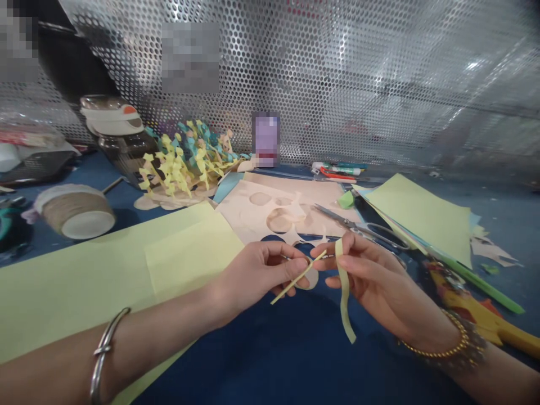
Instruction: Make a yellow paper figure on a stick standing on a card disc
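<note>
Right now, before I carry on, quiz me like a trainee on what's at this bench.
1. Which hand wears the gold bead bracelet?
2. True or false: neither hand holds the scissors.
3. Fill the gap: the left hand and the right hand both pinch ____.

Key: 1. the right hand; 2. true; 3. yellow paper strips.

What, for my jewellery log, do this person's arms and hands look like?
The left arm wears a silver bangle; the right arm a gold beaded bracelet beside a wider dark one. No sleeves; the left hand and right hand are bare.
</note>
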Available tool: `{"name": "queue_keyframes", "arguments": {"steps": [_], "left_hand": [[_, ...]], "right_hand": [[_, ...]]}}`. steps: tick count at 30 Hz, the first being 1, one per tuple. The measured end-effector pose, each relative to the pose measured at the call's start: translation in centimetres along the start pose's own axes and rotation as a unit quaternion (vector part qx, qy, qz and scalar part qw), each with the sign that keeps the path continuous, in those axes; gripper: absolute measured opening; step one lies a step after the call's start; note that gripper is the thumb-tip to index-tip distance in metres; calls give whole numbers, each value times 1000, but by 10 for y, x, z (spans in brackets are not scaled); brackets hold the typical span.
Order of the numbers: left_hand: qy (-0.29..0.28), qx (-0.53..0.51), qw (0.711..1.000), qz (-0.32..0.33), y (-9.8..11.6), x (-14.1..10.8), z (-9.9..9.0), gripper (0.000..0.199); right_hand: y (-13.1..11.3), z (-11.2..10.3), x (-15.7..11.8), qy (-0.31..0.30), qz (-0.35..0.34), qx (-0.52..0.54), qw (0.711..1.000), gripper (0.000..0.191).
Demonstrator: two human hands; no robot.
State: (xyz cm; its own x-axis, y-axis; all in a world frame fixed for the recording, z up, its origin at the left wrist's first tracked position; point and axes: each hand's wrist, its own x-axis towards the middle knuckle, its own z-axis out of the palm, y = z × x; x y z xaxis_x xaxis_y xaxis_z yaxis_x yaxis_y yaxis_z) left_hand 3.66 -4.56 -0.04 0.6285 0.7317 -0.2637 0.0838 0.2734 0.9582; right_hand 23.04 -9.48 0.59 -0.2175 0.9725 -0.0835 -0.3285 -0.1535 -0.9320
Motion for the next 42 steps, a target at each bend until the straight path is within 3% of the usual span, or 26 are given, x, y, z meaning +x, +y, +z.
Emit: {"name": "queue_keyframes", "arguments": {"steps": [9,16,29,36,42], "left_hand": [[-16,12,1000,12,0,-2,2,22],[-28,-50,997,51,-5,-4,6,17],[2,-72,994,84,-5,-4,13,13],[16,-57,995,78,-8,-3,14,21],[20,-69,994,82,-9,-3,15,15]], "right_hand": [[3,1,-3,-15,6,-26,1000,9],[6,0,-1,24,-26,-66,997,10],[7,1,-3,58,4,-231,971,17],[6,5,-4,67,9,-265,962,18],[7,7,-5,56,6,-271,961,18]]}}
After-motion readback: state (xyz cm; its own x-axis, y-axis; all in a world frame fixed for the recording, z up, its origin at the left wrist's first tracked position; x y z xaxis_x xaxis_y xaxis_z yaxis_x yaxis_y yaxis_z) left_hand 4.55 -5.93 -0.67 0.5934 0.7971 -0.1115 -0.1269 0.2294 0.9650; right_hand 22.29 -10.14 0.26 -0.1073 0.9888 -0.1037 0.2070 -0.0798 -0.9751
